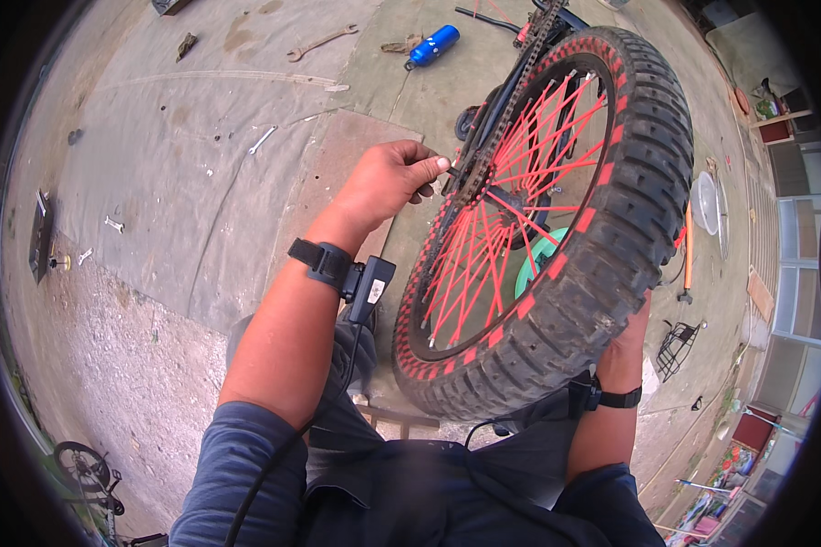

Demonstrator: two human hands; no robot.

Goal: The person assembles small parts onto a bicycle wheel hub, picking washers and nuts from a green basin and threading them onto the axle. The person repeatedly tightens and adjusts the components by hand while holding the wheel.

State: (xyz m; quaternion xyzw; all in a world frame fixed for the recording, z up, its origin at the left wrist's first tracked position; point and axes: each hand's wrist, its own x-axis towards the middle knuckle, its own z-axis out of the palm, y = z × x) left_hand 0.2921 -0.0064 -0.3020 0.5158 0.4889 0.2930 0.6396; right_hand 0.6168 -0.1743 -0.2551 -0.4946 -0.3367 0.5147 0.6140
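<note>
A bicycle wheel (602,237) with a fat black knobbly tyre, red rim marks and red spokes stands upright in front of me. A black chain (506,100) runs over its sprocket at the hub side. My left hand (388,182) is closed with its fingertips pinching a small part at the chain and sprocket. My right hand (631,333) is behind the tyre's lower right, mostly hidden, and seems to steady the wheel. Both wrists wear black straps; the left one carries a small black box with a cable.
Grey tarps cover the ground. Spanners (321,42) (262,139), a blue bottle (433,46) and small parts lie on them. A black wire basket (677,345) and round metal discs (705,202) sit to the right. Another bicycle wheel (84,467) is at lower left.
</note>
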